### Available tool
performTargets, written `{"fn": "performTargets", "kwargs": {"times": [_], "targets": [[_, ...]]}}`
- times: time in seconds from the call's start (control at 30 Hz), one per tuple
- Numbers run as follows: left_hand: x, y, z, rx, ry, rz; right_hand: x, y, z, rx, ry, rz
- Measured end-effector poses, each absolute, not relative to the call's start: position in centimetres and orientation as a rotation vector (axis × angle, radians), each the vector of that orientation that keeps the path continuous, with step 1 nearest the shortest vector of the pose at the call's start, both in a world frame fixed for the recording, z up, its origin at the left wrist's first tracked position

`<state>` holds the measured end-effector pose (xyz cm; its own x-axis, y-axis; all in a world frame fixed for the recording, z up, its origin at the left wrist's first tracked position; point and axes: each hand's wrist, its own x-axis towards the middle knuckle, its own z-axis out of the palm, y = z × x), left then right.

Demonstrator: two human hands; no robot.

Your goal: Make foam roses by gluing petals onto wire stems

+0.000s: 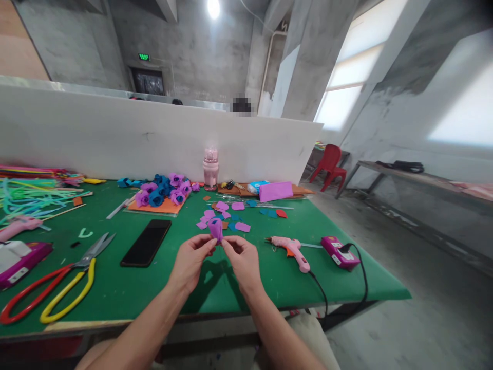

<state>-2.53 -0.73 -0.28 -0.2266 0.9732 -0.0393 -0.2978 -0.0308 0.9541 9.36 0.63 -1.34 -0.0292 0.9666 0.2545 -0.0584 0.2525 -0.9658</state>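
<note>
Between my two hands a small purple paper flower stands upright, with a bit of blue showing at its top. The fingers of my left hand pinch its base from the left. From the right, my right hand grips the same base with thumb and fingers. Just behind the flower lie loose purple petals, with blue and brown pieces among them. A pink glue gun rests on its side to the right of my right hand. To the left of my left hand lies a black phone.
Scissors with red and yellow handles lie at the left. Finished purple and blue flowers sit on orange sheets behind the phone. A pink bottle stands by the white partition. A purple power strip with a cord is near the right edge.
</note>
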Motion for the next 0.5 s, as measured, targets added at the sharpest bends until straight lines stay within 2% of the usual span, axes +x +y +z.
{"fn": "performTargets", "kwargs": {"times": [0.5], "targets": [[-2.4,-1.0,-0.3,0.842,1.115,1.538,9.0,-0.8,-0.7,-0.979,-1.472,0.727]]}}
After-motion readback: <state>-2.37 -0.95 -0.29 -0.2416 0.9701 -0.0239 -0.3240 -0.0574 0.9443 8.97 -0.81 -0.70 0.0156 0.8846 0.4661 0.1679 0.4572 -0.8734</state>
